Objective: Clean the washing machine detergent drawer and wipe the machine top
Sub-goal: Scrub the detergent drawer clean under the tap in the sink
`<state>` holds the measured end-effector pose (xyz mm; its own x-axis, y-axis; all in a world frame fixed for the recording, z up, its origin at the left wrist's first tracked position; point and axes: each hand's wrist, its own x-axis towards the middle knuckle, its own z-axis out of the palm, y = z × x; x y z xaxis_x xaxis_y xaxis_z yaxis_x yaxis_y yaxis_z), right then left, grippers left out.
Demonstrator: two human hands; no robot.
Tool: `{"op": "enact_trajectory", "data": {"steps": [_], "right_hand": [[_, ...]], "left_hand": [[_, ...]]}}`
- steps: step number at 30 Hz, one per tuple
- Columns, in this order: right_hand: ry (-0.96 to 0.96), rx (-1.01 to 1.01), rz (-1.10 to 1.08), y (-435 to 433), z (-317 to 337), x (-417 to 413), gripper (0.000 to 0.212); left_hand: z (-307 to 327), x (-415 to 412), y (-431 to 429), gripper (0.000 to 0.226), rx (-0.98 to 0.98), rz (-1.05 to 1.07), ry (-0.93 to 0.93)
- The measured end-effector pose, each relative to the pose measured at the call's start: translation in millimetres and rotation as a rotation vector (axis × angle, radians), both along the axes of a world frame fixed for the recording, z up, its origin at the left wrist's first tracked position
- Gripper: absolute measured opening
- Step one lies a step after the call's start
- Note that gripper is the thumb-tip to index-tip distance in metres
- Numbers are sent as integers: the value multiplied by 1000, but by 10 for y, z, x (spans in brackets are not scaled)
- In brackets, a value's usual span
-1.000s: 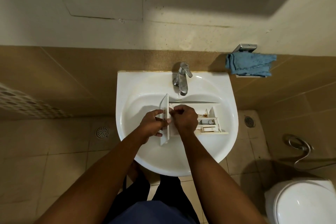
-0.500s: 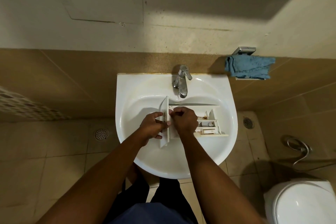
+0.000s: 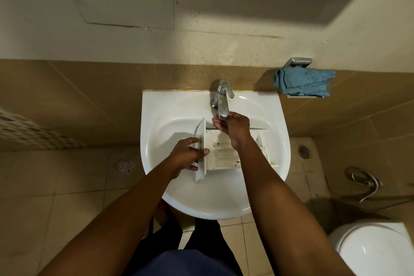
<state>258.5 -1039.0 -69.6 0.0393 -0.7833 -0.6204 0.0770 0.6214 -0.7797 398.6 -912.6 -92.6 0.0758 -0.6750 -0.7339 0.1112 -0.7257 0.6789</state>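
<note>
Detergent drawer (image 3: 224,154): white plastic, lying across the bowl of the sink, its front panel at 9 o'clock and its compartments running toward 3 o'clock; brown specks of grime show on the compartment floors.
Sink (image 3: 156,119): white wall-hung basin at the centre of the view, rim against the tan tile band (the drawer spans most of the bowl).
Toilet (image 3: 376,251): white, at 4 o'clock from the sink, only partly in view.
Blue cloth (image 3: 304,83): draped over a small metal wall holder at 2 o'clock from the sink, well apart from both hands.
Tap (image 3: 221,98): chrome, at 12 o'clock on the sink rim, spout pointing down over the bowl.
Left hand (image 3: 187,157): clasped around the drawer's front panel, thumb on the inner face and fingers on the outer, steadying it.
Right hand (image 3: 235,127): raised off the drawer to the tap's spout tip, fingers curled just under it; whether they grip the spout or only touch it, I cannot tell.
Floor drains (image 3: 122,165): one at 9 o'clock from the sink, another at 3 o'clock.
</note>
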Motion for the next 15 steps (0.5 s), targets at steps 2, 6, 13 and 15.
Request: {"op": "enact_trajectory", "data": {"steps": [2,6,13,15], "right_hand": [[-288,156,-20,-70,7,29,24],[-559,304,-60,-218,21,44,33],[-83,109,193,79,-3,-2,34],[-49,68,240,203,-26,-32,28]], "left_hand": [[4,-2,-1,73,4,-1,3],[-15,3,3,73,15,10,9],[-16,6,8,72,13,23,17],[-21,9,15,73,12,34,15]]}}
